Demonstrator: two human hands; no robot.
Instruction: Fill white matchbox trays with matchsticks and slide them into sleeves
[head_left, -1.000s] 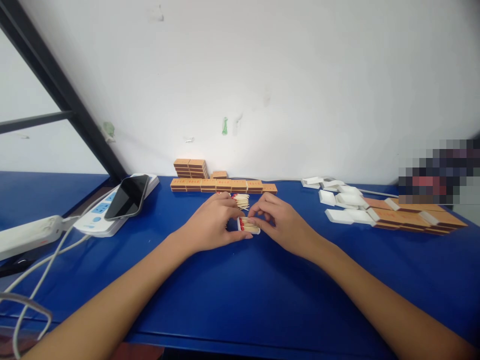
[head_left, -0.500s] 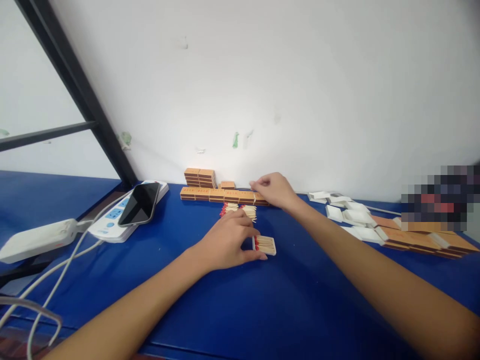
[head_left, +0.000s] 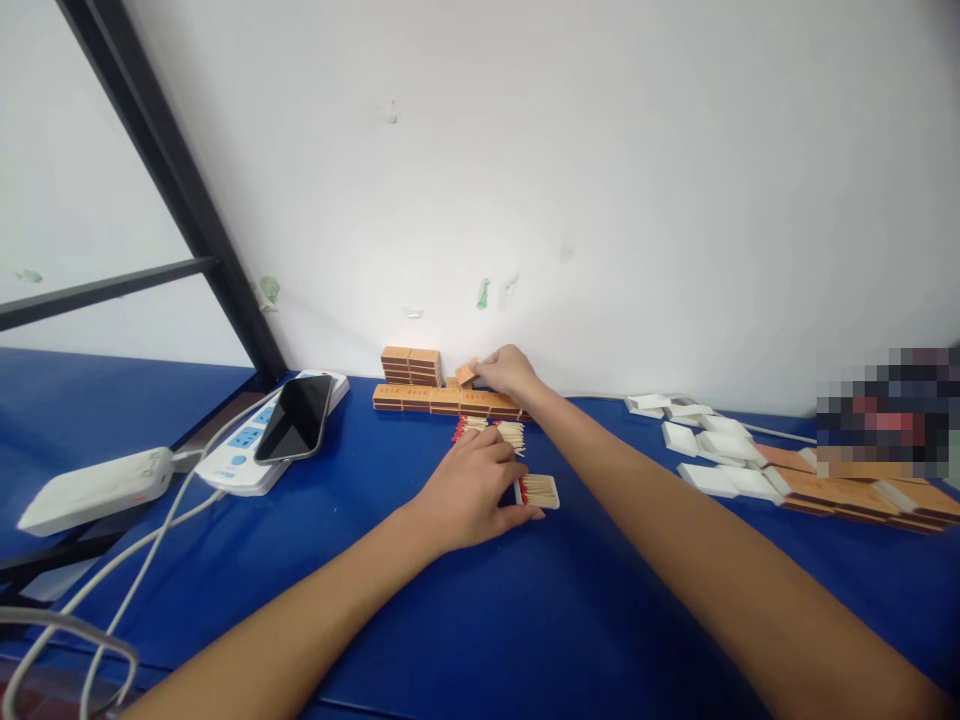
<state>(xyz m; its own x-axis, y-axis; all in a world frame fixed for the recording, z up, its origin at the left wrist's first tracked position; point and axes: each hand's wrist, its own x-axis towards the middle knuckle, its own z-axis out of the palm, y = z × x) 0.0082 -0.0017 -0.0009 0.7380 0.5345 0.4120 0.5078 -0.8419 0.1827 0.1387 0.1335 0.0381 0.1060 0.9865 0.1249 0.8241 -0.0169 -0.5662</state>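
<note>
My left hand [head_left: 476,490] rests on the blue table with thumb and forefinger around the left end of a white matchbox tray [head_left: 541,491]. Red-headed matches lie side by side in that tray. Loose matches [head_left: 510,434] spread on the table just beyond my left fingers, partly covered by them. Further back, my right hand [head_left: 508,370] pinches an orange matchbox [head_left: 466,373], tilted, above and behind a long row of matchboxes [head_left: 445,400]. My right wrist hides the right end of this row.
A taller stack of matchboxes [head_left: 411,366] stands by the wall. White empty trays [head_left: 724,445] and orange matchbox sleeves [head_left: 840,492] lie at the right. At the left are a phone [head_left: 295,418] on a power strip [head_left: 232,465], a white adapter [head_left: 97,490] and loose cables [head_left: 161,545].
My right hand has moved left along the row and now has a matchbox tilted up in its fingers. My left hand stays at the tray. The whole view has shifted slightly.
</note>
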